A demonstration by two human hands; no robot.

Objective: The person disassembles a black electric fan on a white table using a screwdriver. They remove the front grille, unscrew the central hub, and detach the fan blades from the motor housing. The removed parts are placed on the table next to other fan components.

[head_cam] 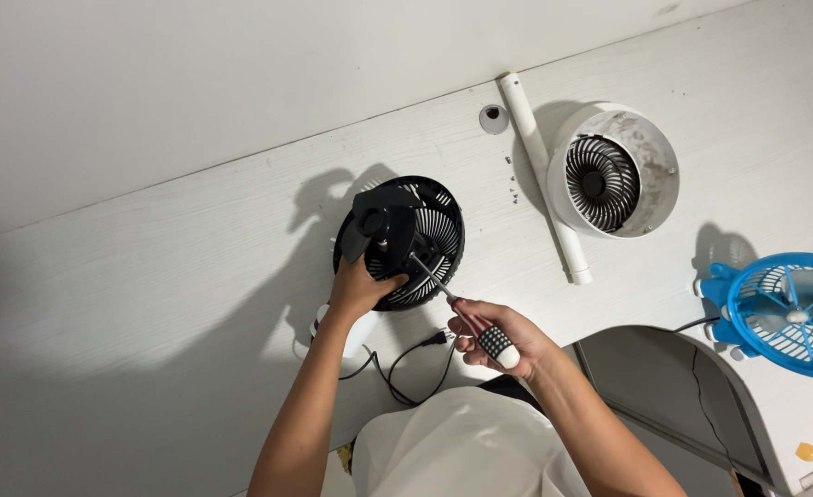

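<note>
I see my left hand (358,287) clamped on the lower rim of the black fan (401,241), steadying it on the white bench (149,276) so it cannot turn. My right hand (503,339) has its fingers (466,342) closed around a screwdriver (466,313), whose tip reaches into the fan's hub.

A black fan (400,241), a stained white fan housing (614,171), a bright blue fan (790,311), a seemingly red-and-black, white-dotted screwdriver handle (489,338), all on a whitewashed wood-grain surface (195,267).
</note>
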